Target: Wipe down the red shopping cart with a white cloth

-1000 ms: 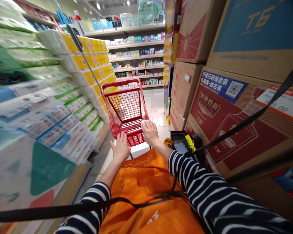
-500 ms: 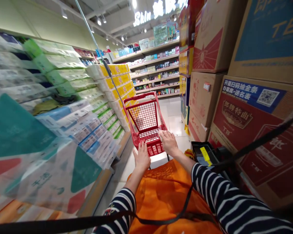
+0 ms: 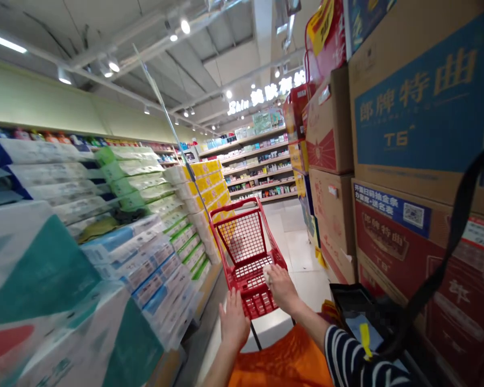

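Observation:
A red shopping cart (image 3: 244, 252) with a grid-patterned back panel stands in front of me in the aisle. My left hand (image 3: 234, 321) is at the cart's near left corner, fingers stretched out and apart, nothing in it; whether the fingertips touch the rim I cannot tell. At the near right side, my right hand (image 3: 283, 289) rests over the cart's edge with its fingers curled. A small whitish wad (image 3: 267, 275), like a cloth or tissue, shows under those fingers. A thin metal pole (image 3: 170, 123) rises from the cart's left side.
Stacked tissue packs (image 3: 145, 252) line the left, beside yellow-and-white packs (image 3: 207, 185). Cardboard cartons (image 3: 411, 123) are piled on the right, with a black crate (image 3: 358, 312) low beside me. Product shelves (image 3: 258, 166) close off the aisle's far end. An orange apron (image 3: 282, 360) covers my front.
My view has tilted upward, so the cart and both hands sit lower and more ceiling shows. The hands keep nearly the same places at the cart.

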